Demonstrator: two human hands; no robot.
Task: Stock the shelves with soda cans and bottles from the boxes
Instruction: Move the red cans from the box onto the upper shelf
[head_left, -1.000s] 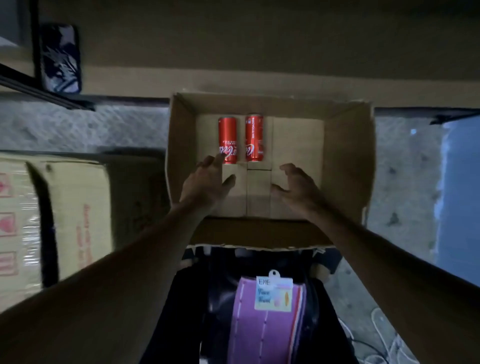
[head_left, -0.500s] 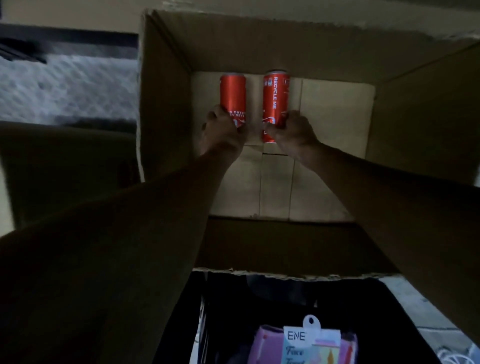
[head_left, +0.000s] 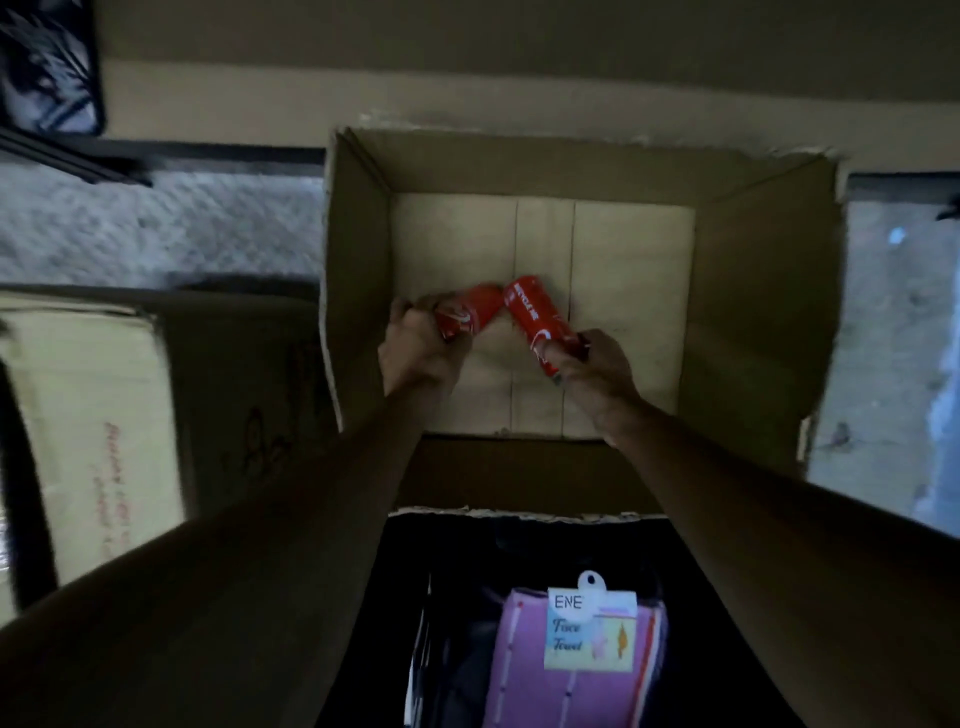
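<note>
Red aluminium marks the centre of the scene: two slim soda cans, one in each hand, are held above the bottom of an open cardboard box (head_left: 358, 260). The left can (head_left: 465, 312) is gripped by the left hand (head_left: 415, 353), whose fingers are curled round its lower part. The right can (head_left: 535, 322) is gripped in the same way by the right hand (head_left: 592, 374). Both cans are tilted inward so that their tops come together. Whether they touch cannot be told through the blur.

Half a second ago the same cans were at the far end of the box bottom, with the hands just closing on them. Now they are raised and drawn toward the near wall, and no other can is seen inside. These are judged to be the last items in this box, so the carry to the shelves is probably starting. No shelf can be made out.

A closed carton (head_left: 93, 415) with red print lies to the left, beside a speckled floor (head_left: 156, 228). A purple face towel pack (head_left: 571, 654) with a hang tag is seen at the bottom edge.
</note>
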